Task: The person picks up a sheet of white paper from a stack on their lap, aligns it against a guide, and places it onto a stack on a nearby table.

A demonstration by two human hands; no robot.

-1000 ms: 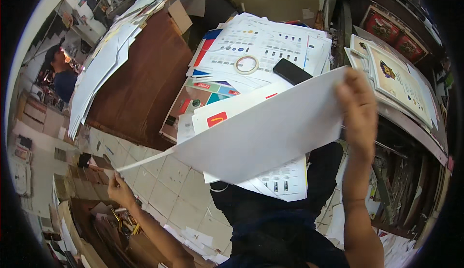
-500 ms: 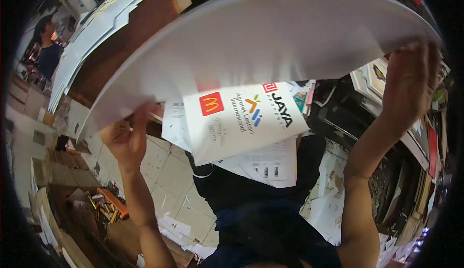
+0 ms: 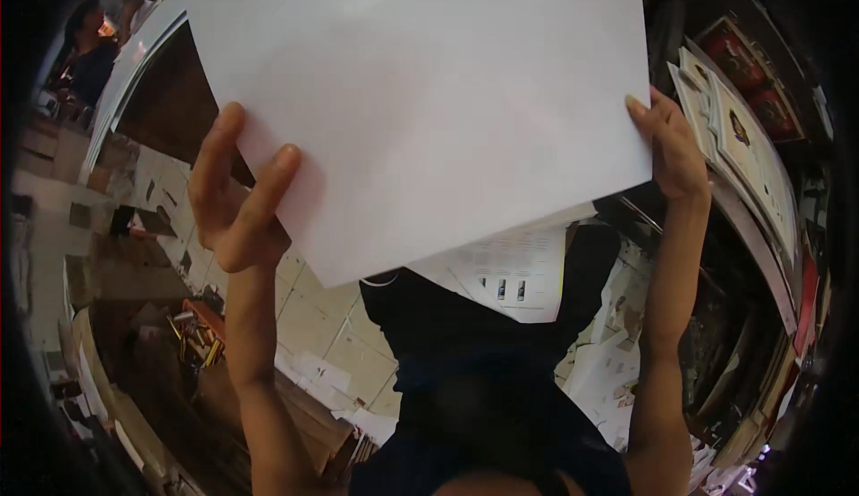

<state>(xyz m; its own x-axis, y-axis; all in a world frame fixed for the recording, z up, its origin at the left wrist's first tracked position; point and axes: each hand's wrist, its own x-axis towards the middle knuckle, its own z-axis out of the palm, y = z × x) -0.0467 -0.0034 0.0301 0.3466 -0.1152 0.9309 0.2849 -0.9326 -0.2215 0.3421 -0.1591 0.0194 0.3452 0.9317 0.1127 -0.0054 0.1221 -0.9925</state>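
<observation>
A large white sheet [image 3: 429, 120] fills my view around twelve o'clock, its upper edge running out of sight and its lowest corner pointing toward seven. My right hand [image 3: 677, 152], between two and three o'clock, is closed on the sheet's right border, the thumb lying on the near face and the fingers going behind. My left hand [image 3: 234, 232] is at nine o'clock by the other border, thumb and one finger spread well apart with their tips over the near face; the remaining fingers are hidden, so I cannot tell whether they grip. Just below the sheet, toward four o'clock, a printed page [image 3: 528, 286] shows over my black trousers [image 3: 465, 353]. Cream-coloured printed boards [image 3: 747, 134] lie beyond my right hand, between two and three. At eight o'clock sits a brown box [image 3: 161, 389] with yellow sticks [image 3: 199, 344] near it, and another person [image 3: 94, 62] is at ten.
</observation>
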